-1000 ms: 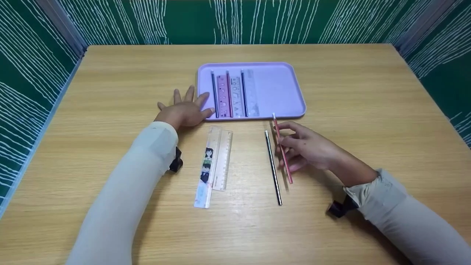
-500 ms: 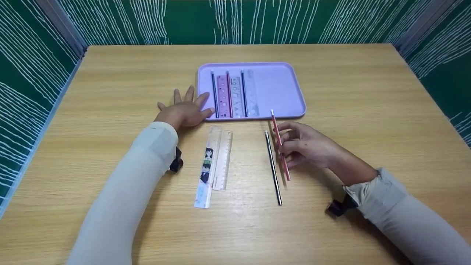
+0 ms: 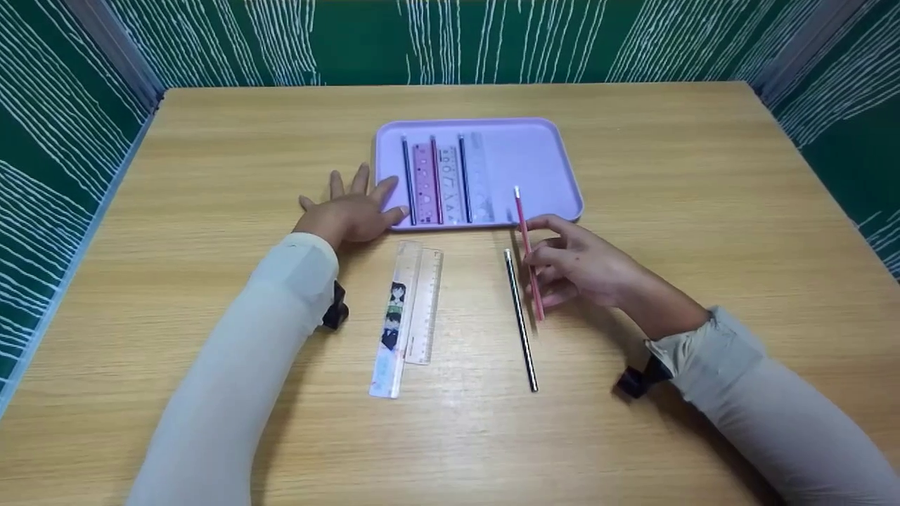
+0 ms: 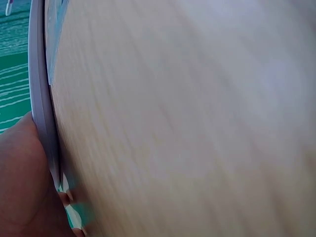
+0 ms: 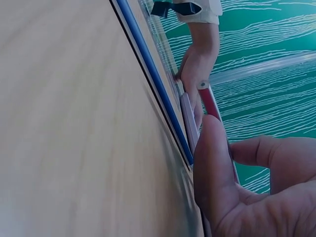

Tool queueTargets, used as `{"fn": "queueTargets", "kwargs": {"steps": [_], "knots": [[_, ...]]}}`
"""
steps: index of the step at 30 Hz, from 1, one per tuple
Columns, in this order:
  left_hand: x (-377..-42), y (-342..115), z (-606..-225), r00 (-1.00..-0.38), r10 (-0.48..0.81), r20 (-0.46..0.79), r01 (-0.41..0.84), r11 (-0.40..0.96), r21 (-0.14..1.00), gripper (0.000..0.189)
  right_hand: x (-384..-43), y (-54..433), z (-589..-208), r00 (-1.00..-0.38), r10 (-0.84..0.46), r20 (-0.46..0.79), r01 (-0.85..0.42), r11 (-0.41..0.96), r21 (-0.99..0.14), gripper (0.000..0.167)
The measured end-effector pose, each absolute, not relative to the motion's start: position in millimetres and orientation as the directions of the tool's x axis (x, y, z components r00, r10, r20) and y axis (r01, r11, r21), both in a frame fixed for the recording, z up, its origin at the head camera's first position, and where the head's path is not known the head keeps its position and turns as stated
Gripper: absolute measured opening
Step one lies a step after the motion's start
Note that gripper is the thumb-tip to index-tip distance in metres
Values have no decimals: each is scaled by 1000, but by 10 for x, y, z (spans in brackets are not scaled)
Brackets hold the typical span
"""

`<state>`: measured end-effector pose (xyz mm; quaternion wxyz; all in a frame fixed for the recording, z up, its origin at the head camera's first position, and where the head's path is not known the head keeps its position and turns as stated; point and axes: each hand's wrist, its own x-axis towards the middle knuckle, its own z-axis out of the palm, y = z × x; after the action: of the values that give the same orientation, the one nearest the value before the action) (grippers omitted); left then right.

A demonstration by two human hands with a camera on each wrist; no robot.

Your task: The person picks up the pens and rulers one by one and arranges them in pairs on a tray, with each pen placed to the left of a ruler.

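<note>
My right hand pinches a red pencil between thumb and fingers, its white-tipped end over the front rim of the lilac tray. In the right wrist view, the thumb and a finger press on the red pencil from either side. My left hand lies with fingers spread at the tray's front left corner, thumb and index finger over the rim. Side by side in the tray's left part lie a dark pencil, a pink ruler, a red pencil, a clear stencil ruler, another dark pencil and a clear ruler.
A black-and-white patterned pencil lies on the wooden table, just left of the right hand. Further left, a ruler with cartoon figures partly overlaps a plain clear ruler. Green walls with white streaks border the table.
My right hand has carried the red pencil forward and slightly left, bringing its white-tipped end over the tray. The left hand has stayed at the tray's corner.
</note>
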<state>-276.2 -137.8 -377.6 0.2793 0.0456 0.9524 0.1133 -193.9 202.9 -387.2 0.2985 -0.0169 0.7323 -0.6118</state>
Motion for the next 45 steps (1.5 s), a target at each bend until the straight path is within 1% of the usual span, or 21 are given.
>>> {"fn": "queueTargets", "kwargs": {"steps": [9, 21, 34, 45], "knots": [[-2763, -1392, -3776, -837, 140, -529, 20, 974, 227, 76, -2069, 2001, -3882, -820, -376, -432, 359, 251, -899, 54], [-2762, -1382, -3763, -834, 140, -534, 16, 973, 231, 76, -2198, 1986, -3868, -819, -373, -436, 389, 197, -900, 55], [-2756, -1382, -3755, -830, 148, -537, 17, 970, 241, 76, -2312, 1951, -3809, -843, -339, -418, 357, 228, -906, 54], [-2752, -1396, -3759, -836, 152, -528, 27, 971, 237, 76, -2437, 1905, -3717, -851, -321, -416, 351, 243, -904, 54]]}}
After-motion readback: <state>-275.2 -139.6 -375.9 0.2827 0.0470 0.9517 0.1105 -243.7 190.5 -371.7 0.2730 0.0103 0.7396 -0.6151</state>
